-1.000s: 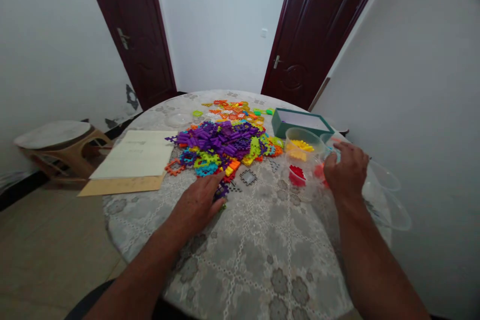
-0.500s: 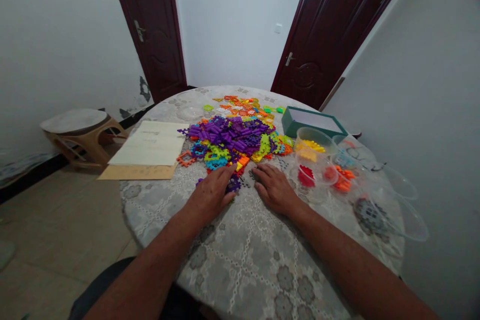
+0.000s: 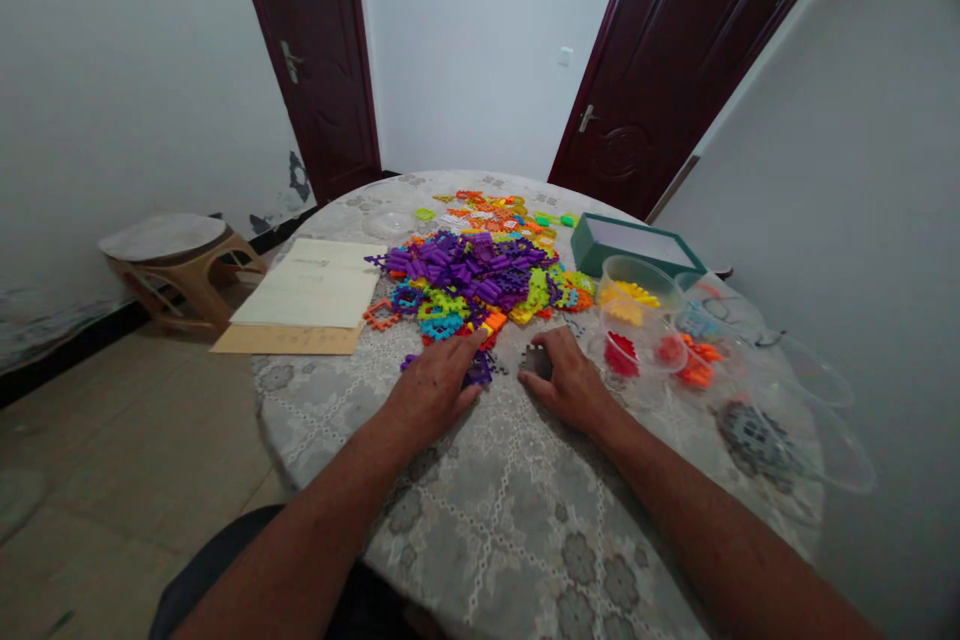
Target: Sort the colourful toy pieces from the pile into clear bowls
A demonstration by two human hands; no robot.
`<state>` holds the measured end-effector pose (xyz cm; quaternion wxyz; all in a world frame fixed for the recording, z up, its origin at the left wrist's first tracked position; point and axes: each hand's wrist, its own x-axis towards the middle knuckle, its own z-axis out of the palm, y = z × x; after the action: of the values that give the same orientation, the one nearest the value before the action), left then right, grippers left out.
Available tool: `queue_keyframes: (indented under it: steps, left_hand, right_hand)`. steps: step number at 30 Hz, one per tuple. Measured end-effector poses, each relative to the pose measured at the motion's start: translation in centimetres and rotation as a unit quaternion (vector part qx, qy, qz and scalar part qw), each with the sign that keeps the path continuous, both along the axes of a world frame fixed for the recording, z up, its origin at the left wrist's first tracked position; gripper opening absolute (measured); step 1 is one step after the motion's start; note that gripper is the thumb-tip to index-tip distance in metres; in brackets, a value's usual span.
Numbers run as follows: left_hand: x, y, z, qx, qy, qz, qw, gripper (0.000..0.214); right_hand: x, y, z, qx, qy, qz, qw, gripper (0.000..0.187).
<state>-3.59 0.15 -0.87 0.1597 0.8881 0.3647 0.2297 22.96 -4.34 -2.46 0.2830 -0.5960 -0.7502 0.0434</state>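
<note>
My left hand (image 3: 435,385) lies palm down at the front of a heap of plastic interlocking pieces. Its fingers stretch over a purple piece (image 3: 478,370), with the fingertips by a small yellow and orange piece (image 3: 491,323). To the right, my right hand (image 3: 566,375) curls its thumb and fingers around a flat grey toothed piece (image 3: 535,361) at the tablecloth. Behind both hands rises the purple heap (image 3: 469,265), with lime pieces (image 3: 536,293) and blue pieces (image 3: 441,322) along its front.
Clear plastic tubs on the right hold yellow pieces (image 3: 630,300), red pieces (image 3: 621,353) and orange pieces (image 3: 697,360). Grey pieces (image 3: 754,432) lie near the right edge. A green box (image 3: 637,245) stands behind the tubs. Papers (image 3: 307,285) overhang the left edge, near a stool (image 3: 172,265).
My right hand has shifted slightly right and curled its fingers, and a grey toothed piece now shows in its grasp. My left hand stays by the heap. The whole view has shifted slightly.
</note>
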Motion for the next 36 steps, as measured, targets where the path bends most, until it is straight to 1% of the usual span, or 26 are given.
queue_keyframes:
  steps: [2,4,6,8,13,16,19,21,22,25,27,29,31,33,36]
  left_hand:
    - [0.0,0.0,0.1,0.002,0.006,0.003,1.0,0.075]
    - [0.0,0.1,0.0,0.009,0.008,0.005,1.0,0.072]
    - [0.0,0.3,-0.1,0.022,-0.001,0.005,1.0,0.07]
    - [0.0,0.5,-0.2,0.042,-0.013,-0.001,0.999,0.068]
    - [0.0,1.0,-0.5,0.076,-0.01,-0.004,0.997,0.065]
    - [-0.1,1.3,-0.9,0.082,0.011,-0.007,0.997,0.061]
    - [-0.3,1.7,-1.7,0.095,0.024,-0.004,0.995,0.058]
    - [-0.4,2.1,-2.2,0.105,0.024,0.0,0.994,0.058]
    - [-0.4,2.3,-2.4,0.108,0.023,0.0,0.994,0.057]
    - [-0.5,2.4,-2.3,0.095,0.026,0.005,0.995,0.056]
    - [-0.5,2.0,-1.8,0.07,0.032,0.016,0.997,0.056]
    - [-0.4,1.4,-1.1,0.042,0.028,0.019,0.999,0.056]
    - [-0.2,1.0,-0.4,0.025,0.017,0.023,0.999,0.058]
    - [0.0,0.7,0.0,0.011,0.013,0.031,0.999,0.061]
    - [0.2,0.4,0.4,-0.004,0.006,0.041,0.999,0.065]
  right_hand:
    - [-0.1,-0.1,-0.1,-0.003,0.01,0.005,1.0,0.026]
    - [-0.2,-0.1,-0.2,-0.023,0.008,0.029,0.999,0.016]
    - [-0.2,-0.1,-0.3,-0.042,-0.001,0.055,0.998,0.017]
    - [-0.1,0.0,-0.3,-0.044,-0.001,0.064,0.997,0.023]
    - [0.3,-0.3,0.4,0.004,0.05,0.04,0.998,0.04]
    - [0.6,-0.5,1.2,0.038,0.056,0.045,0.997,0.035]
    - [1.8,-0.5,2.9,0.094,0.05,0.043,0.993,0.028]
    - [3.4,-0.7,4.7,0.143,0.042,0.005,0.989,0.026]
    - [4.5,-1.0,5.8,0.166,0.036,-0.027,0.985,0.025]
    - [8.4,-2.9,8.8,0.208,0.005,-0.158,0.965,0.024]
    - [11.3,-4.8,9.8,0.215,-0.035,-0.264,0.94,0.026]
    - [14.1,-6.7,9.5,0.206,-0.089,-0.363,0.904,0.029]
    - [16.5,-8.2,8.4,0.181,-0.138,-0.443,0.867,0.033]
    - [18.2,-9.5,6.8,0.149,-0.173,-0.484,0.845,0.037]
    - [19.5,-10.8,4.9,0.128,-0.196,-0.518,0.823,0.038]
